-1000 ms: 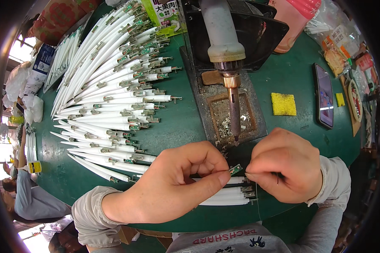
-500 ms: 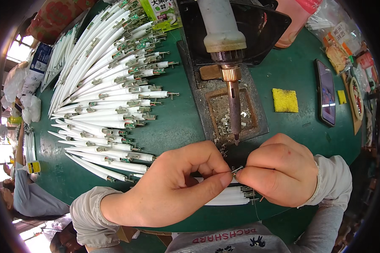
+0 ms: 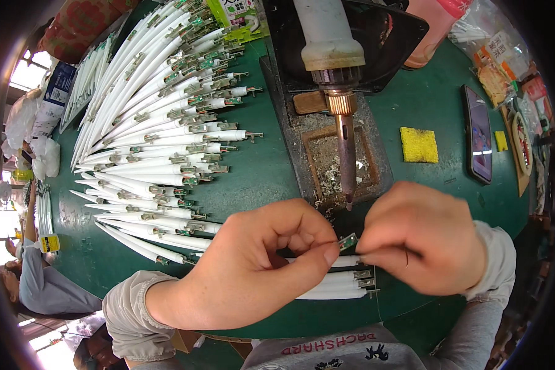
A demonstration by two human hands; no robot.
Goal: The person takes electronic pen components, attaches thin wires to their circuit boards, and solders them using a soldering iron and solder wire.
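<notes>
Green board: clamped between thumb and forefinger of the left hand, above the desk, near side. Right hand: just right of the board, fingers clamped on a thin wire. Iron: beyond the board. White sticks: left. Sponge: far right.

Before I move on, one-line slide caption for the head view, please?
Left hand pinches a green circuit board near a soldering iron, right hand close by; white rods fanned leftward.
</notes>
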